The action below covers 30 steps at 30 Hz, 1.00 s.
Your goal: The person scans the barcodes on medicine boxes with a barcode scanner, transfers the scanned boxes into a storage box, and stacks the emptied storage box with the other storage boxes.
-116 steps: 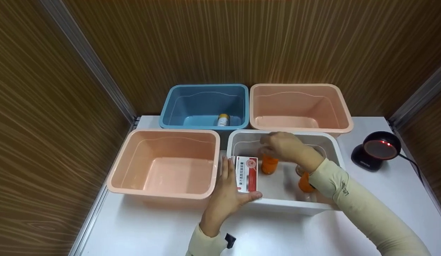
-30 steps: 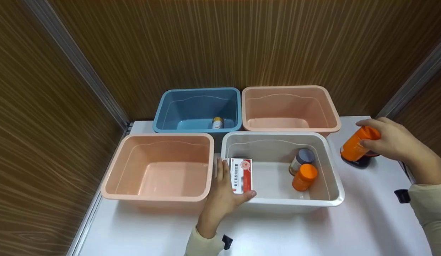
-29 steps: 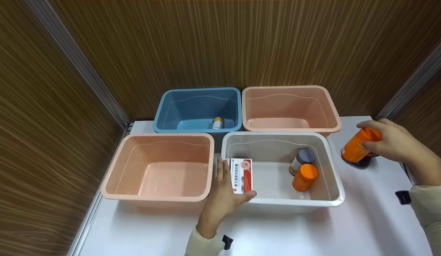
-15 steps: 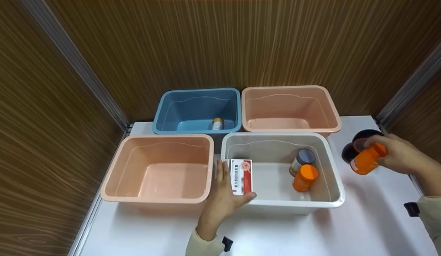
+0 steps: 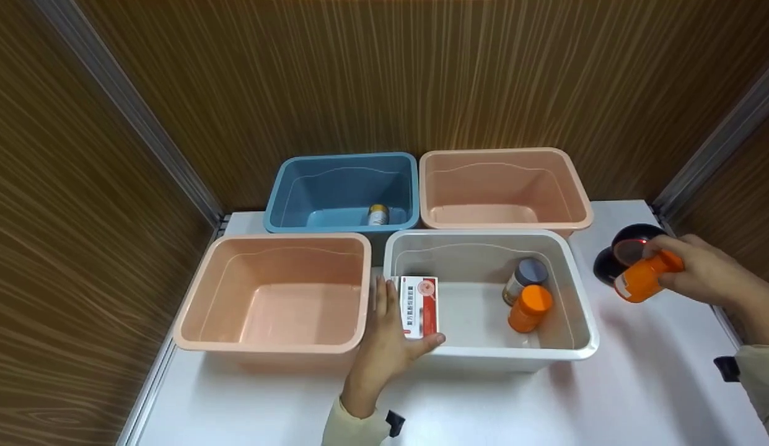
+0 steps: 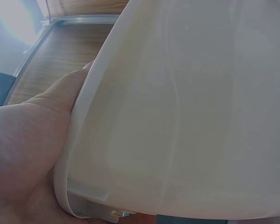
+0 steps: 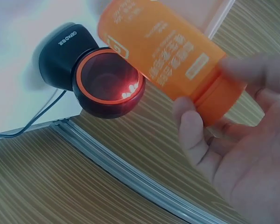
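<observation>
My right hand (image 5: pixel 706 269) grips an orange bottle (image 7: pixel 172 51) by its cap end, the bottle tilted with its base toward the left. Just beyond it stands a black barcode scanner (image 7: pixel 109 84), red light glowing in its round window. My left hand (image 5: pixel 387 347) lies along the front left corner of the white bin (image 5: pixel 483 354), fingers straight, thumb over the rim. The left wrist view shows that hand against the bin wall (image 6: pixel 154 116). Inside the bin are a red and white medicine box (image 5: pixel 418 306), another orange bottle (image 5: pixel 530 310) and a dark-capped bottle (image 5: pixel 523 279).
Left of the white bin is a pink bin (image 5: pixel 272 347). Behind stand a blue bin (image 5: pixel 341 226), holding a yellow-capped white bottle (image 5: pixel 378 215), and a second pink bin (image 5: pixel 508 224). Wood-patterned panels (image 5: pixel 359 74) enclose the table on the back and sides.
My right hand took an orange bottle out of the white bin to the scanner, then drew it slightly right and nearer, uncovering the scanner. My left hand stays at the bin corner.
</observation>
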Tool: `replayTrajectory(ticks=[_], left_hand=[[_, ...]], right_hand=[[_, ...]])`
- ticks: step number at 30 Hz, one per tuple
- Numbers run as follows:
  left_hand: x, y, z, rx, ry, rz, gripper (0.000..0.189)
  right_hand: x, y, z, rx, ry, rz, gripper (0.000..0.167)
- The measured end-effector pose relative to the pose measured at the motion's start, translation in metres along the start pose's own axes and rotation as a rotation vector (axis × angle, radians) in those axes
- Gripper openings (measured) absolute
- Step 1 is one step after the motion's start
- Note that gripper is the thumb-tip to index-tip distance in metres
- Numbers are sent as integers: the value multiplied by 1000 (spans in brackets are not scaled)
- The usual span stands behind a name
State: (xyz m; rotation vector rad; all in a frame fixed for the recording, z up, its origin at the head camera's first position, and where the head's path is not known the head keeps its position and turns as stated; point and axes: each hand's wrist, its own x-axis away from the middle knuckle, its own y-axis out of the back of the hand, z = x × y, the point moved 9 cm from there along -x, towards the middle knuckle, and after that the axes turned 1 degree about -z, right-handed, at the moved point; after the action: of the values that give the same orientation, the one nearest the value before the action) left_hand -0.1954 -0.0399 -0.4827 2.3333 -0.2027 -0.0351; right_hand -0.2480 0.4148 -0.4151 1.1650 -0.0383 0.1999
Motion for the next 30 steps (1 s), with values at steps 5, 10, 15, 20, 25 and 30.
replayTrajectory(ticks=[5, 10, 15, 20, 25, 30], left_hand=[[0, 0, 0, 12, 8, -1, 132], [0, 0, 0, 18, 5, 2, 131], [0, -1, 0, 18, 10, 7, 132], [0, 0, 0, 23, -7, -6, 132], [0, 0, 1, 34, -3, -5, 133], [1, 0, 0, 28, -4, -4, 132]], right_hand=[[1, 4, 3, 26, 8, -32, 19], [3, 7, 3, 17, -4, -38, 30], [4, 11, 3, 3, -24, -53, 39], [4, 13, 2, 17, -42, -59, 47], [4, 11, 0, 32, -37, -54, 55], [4, 6, -5, 30, -43, -51, 59]])
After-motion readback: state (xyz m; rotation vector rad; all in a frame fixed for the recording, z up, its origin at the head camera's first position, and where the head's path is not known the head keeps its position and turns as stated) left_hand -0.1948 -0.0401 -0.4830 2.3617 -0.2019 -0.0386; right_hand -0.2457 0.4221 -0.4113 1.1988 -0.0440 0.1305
